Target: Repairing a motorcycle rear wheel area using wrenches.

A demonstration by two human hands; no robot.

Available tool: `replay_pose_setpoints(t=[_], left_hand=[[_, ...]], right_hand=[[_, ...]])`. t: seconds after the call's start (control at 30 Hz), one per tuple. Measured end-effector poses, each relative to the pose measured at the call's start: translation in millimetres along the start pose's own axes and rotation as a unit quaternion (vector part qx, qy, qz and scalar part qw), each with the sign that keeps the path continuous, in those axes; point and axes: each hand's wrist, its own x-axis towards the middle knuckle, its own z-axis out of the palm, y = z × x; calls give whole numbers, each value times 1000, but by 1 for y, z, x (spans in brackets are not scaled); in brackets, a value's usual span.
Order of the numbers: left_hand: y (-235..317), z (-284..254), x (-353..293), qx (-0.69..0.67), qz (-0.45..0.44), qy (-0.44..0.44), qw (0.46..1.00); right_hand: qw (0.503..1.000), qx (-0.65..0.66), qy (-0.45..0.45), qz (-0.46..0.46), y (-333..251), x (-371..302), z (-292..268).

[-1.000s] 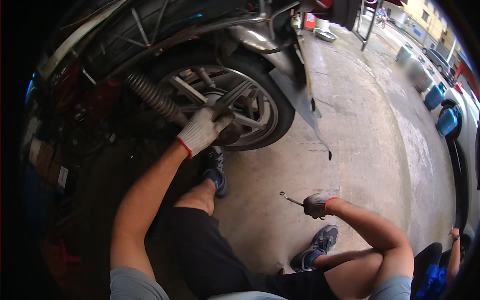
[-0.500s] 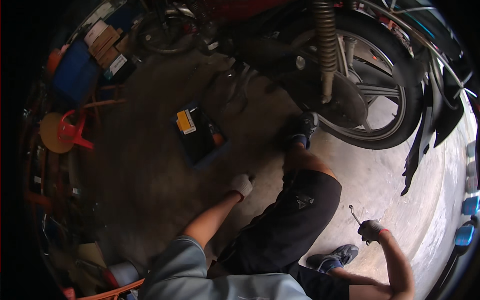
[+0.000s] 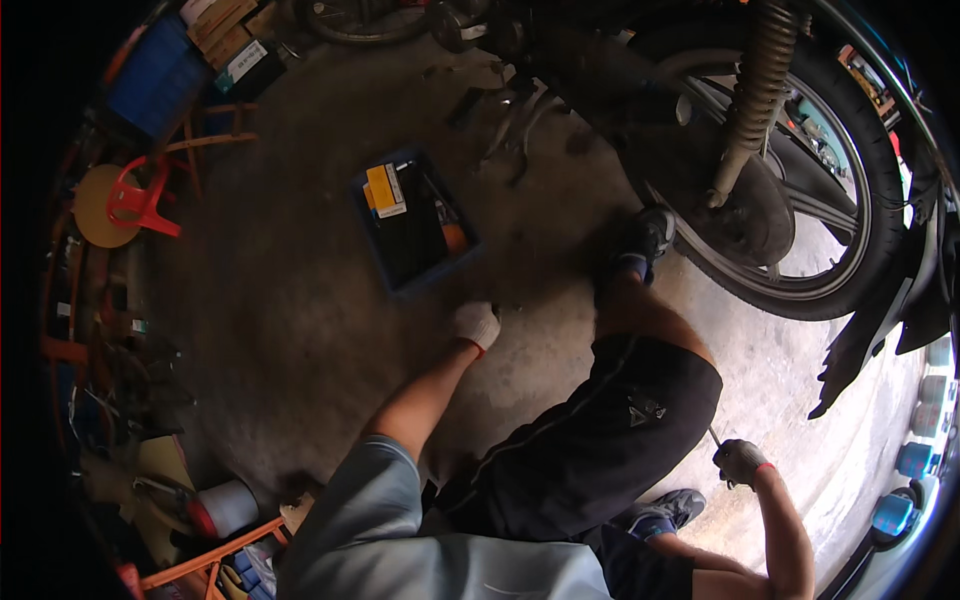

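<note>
My right hand [image 3: 740, 463], in a pale work glove with a red cuff, is closed around a slim metal wrench [image 3: 714, 436]. The wrench points up toward my bent knee, which hides its far end. On the other side of my leg, my left hand [image 3: 477, 325], also gloved, is held closed over the concrete floor. A small dark bit shows at its fingertips, too small to name. Just beyond that hand lies a shallow blue tray [image 3: 437, 271]. In it are a yellow-and-white box [image 3: 385, 190] and an orange item [image 3: 455, 238].
A motorcycle stands at the upper right, showing its rear tyre [image 3: 882, 170] and coil shock absorber [image 3: 765, 80]. Dark loose parts [image 3: 520, 125] lie beneath it. To the left are a red plastic chair [image 3: 140, 200], a blue crate [image 3: 155, 85] and cardboard boxes [image 3: 222, 25].
The view has shifted, with the motorcycle now farther right. The wrench's ring end, visible before, is now behind my knee. My left hand stays closed and appears slightly higher in the picture.
</note>
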Motion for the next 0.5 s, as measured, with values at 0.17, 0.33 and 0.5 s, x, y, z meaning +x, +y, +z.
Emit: replay_pose_setpoints(t=[0.17, 0.33, 0.5], left_hand=[[-46, -52, 25, 126, -13, 103, 987], [-97, -81, 39, 53, -84, -11, 995], [-115, -66, 36, 117, -24, 19, 993]], right_hand=[[999, -37, -9, -5, 0, 10, 4], [973, -189, 84, -107, -7, 19, 3], [962, -218, 73, -145, -38, 43, 12]])
